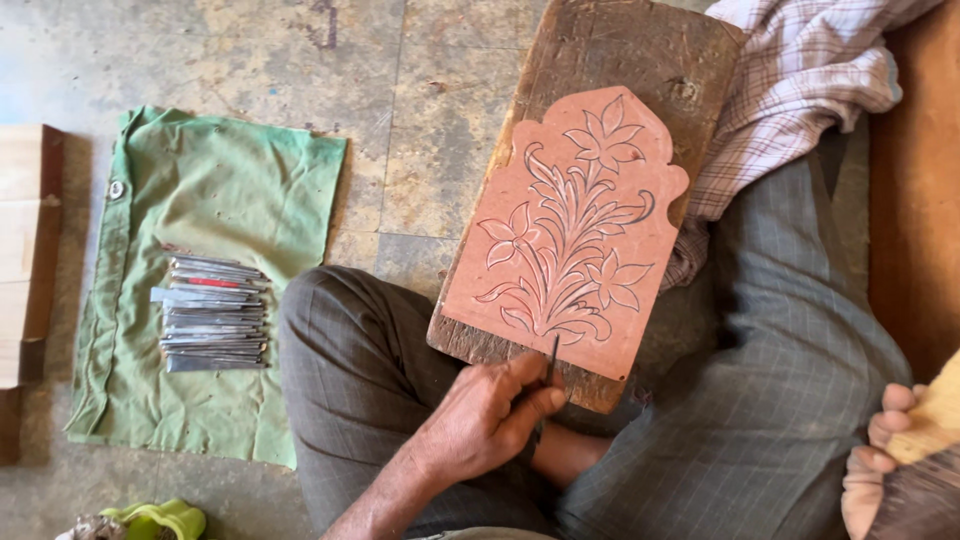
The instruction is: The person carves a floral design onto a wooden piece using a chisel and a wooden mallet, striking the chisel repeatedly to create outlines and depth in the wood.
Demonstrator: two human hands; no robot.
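Terracotta-coloured and flat, the carved stone slab (575,225) rests tilted on a dark wooden board (610,60), which leans across the person's lap between the grey-trousered knees. Flowers, leaves and curling stems are cut in relief into its face.

At the slab's lower edge the left hand (485,420) grips a thin dark chisel (552,358). Its fingers (535,405) are curled closed around the shaft, the thumb pressed alongside, and the tip stands upright against the bottom of the carved stem. The knuckles touch the lower end of the board.

At the frame's lower right corner the right hand (885,455) shows only in part. Its fingers wrap over a pale wooden block (935,415), closed on it as far as can be seen; the rest of the block is cut off by the frame edge.

On the stone floor to the left lies a green cloth (215,200), spread flat, with a neat row of metal chisels (213,315) laid side by side on it, one with a red mark. A checked cloth (800,80) hangs over the person's far leg, just beside the board.
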